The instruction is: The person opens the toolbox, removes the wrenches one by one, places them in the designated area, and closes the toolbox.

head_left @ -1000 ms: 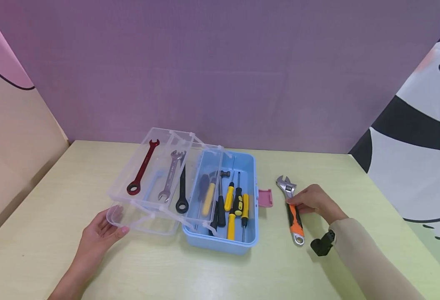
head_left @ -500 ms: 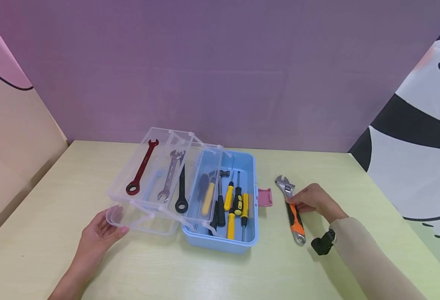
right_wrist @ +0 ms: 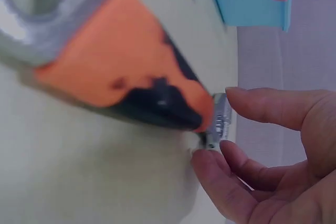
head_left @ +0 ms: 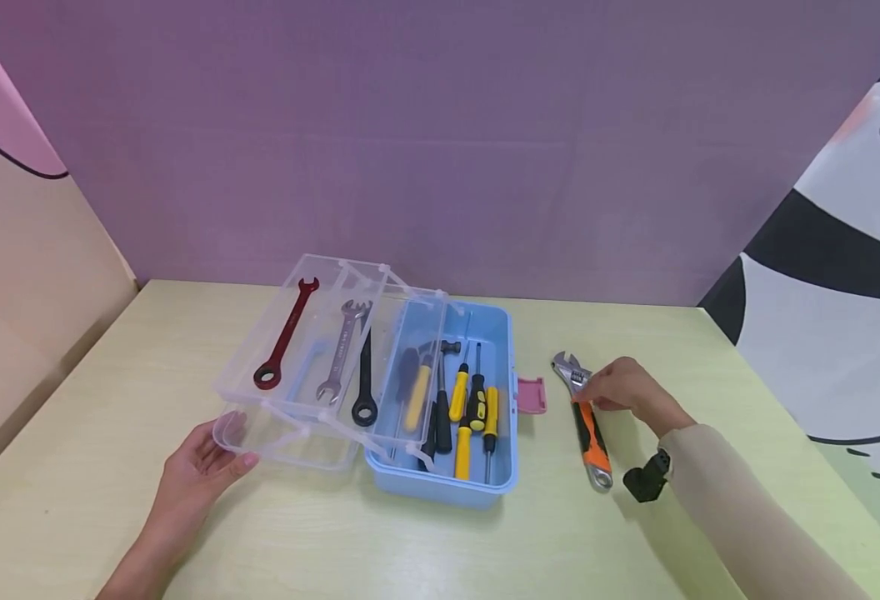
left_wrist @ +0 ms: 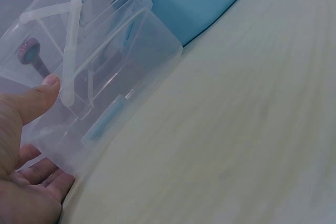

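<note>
My left hand (head_left: 196,475) holds the near left end of the clear plastic lid (head_left: 282,450), thumb in front and fingers behind. The lid belongs to an opened blue toolbox (head_left: 440,492). On its fold-out clear trays lie a red wrench (head_left: 286,337), a silver wrench (head_left: 340,354) and a black wrench (head_left: 365,375). To the box's right, my right hand (head_left: 627,392) pinches an adjustable wrench (head_left: 592,442) with an orange and black handle, near its head. In the right wrist view, the thumb and fingers (right_wrist: 223,184) stand on either side of the wrench's neck.
Inside the box lie a hammer (head_left: 442,417) and several yellow and black screwdrivers (head_left: 477,404). A pink latch (head_left: 532,396) sticks out from the box's right side. A purple wall (head_left: 440,150) rises behind the table (head_left: 297,542).
My right hand has shifted slightly up toward the wrench's head. The wrench has rolled a little, so the hole in its handle end looks narrower. My left hand and the toolbox stay put.
</note>
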